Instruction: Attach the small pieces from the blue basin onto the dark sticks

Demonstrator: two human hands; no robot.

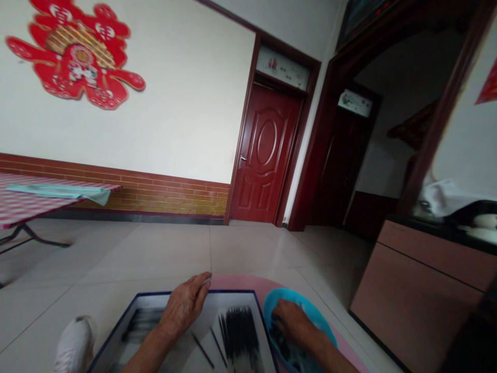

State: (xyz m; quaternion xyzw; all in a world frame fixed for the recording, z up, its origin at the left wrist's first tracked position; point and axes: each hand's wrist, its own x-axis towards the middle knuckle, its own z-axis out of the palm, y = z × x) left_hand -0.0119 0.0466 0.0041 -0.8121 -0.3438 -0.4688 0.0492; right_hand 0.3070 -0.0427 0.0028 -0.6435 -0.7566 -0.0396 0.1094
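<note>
My left hand (185, 299) is above the white tray (202, 299) with a dark blue rim, near its far edge. Its fingers are pressed together, pointing right; a small pale spot shows at the tips, too small to name. Below it in the tray are a dense bundle of thin black sticks (241, 331), a few loose sticks (202, 350) and a blurred dark bunch at the left. My right hand (290, 318) reaches into a light blue basin (277, 296), its fingers curled down at dark pieces (282, 346). What the fingertips hold is hidden.
Tray and basin stand on a round pink surface (243, 282). A white shoe (75, 342) is left of the tray. At far left is a folding table with a checked cloth (34, 207); at right, a brownish-pink cabinet (423, 295). A red door (266, 155) is behind.
</note>
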